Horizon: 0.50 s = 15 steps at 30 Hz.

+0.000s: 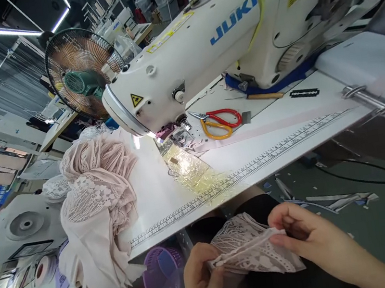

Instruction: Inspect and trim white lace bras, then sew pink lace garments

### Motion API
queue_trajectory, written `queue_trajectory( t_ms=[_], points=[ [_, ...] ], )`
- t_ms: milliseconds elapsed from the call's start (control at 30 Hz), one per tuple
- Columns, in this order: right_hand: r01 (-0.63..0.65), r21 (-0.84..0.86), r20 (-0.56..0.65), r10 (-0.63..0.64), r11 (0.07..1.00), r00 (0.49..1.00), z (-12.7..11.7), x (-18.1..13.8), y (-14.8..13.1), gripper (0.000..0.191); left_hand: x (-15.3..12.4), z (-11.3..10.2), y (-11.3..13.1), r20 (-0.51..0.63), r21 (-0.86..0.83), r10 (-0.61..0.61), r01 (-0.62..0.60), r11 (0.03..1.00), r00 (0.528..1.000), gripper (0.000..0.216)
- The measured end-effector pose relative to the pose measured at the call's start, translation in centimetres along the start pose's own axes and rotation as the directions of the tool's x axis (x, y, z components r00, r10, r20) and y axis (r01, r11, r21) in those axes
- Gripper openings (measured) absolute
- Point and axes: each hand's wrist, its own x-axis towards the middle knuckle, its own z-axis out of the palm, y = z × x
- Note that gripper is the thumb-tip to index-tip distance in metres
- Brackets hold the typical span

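A pale pink lace garment piece (256,250) is stretched between my two hands, low in front of the table edge and over my lap. My left hand (202,274) pinches its left end between thumb and fingers. At the other end, my right hand (297,229) grips the band-like upper edge. Lace panels hang below and behind that edge, partly hidden by the fingers. Above stands a white sewing machine (181,53), its lit needle area (180,136) over a taped yellowish patch (196,167) on the table.
A heap of pink lace garments (98,193) hangs over the table's left side. Scissors (220,122), a wooden-handled tool (265,96) and a black blade (304,92) lie right of the needle. A ruler strip (241,175) lines the front edge. Below is a purple basket (162,275); behind, a fan (83,76).
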Motion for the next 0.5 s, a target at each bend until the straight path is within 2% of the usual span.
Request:
queue_trajectory(
  t_ms=[100, 200, 333, 500],
  points=[
    [-0.066, 0.059, 0.095, 0.06, 0.996, 0.994, -0.2, -0.1, -0.5, 0.034, 0.2, 0.1, 0.2, -0.032, -0.05, 0.0, -0.002, 0.999, 0.999, 0.007],
    [-0.035, 0.064, 0.185, 0.023, 0.997, 0.982, -0.2, 0.0, -1.1, 0.026, 0.2, 0.2, 0.3, -0.033, -0.09, -0.004, 0.001, 0.996, 0.999, 0.009],
    [0.032, 0.077, 0.209, -0.047, 0.997, 0.977, -0.1, 0.1, -1.7, 0.034, 0.1, 0.2, 0.3, -0.028, -0.104, 0.004, -0.007, 0.995, 1.0, 0.009],
    [-0.024, -0.051, 0.227, 0.035, 0.998, 0.973, -0.7, -0.3, -1.3, 0.037, 0.2, 0.4, 0.9, -0.057, -0.078, 0.005, -0.01, 0.997, 0.998, 0.008]
  ],
)
